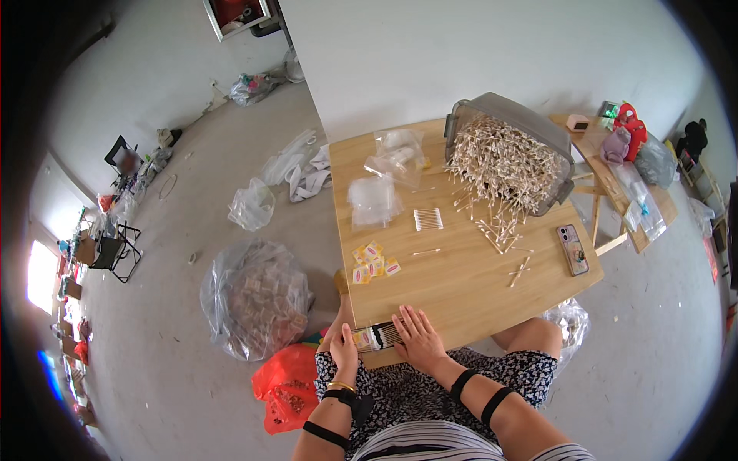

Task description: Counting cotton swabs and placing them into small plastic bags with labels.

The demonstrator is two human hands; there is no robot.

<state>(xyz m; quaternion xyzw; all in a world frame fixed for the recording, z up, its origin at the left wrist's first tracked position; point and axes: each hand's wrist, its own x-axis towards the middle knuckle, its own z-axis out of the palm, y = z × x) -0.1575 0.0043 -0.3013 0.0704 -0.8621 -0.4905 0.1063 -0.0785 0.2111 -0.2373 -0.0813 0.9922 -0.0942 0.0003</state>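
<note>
At the near left edge of the wooden table, my left hand is closed around the end of a small clear plastic bag with a yellow and white label card in it. A row of cotton swabs with dark sticks lies at the bag's other end; I cannot tell how far inside they are. My right hand rests flat, fingers stretched out, over the right ends of these swabs. Beyond my hands lie several yellow and white label cards, a single swab and a neat row of swabs.
A grey bin lies tipped at the back right, spilling a heap of cotton swabs. Clear bags are stacked at the back left. A phone lies near the right edge. On the floor sit a large filled plastic bag and a red bag.
</note>
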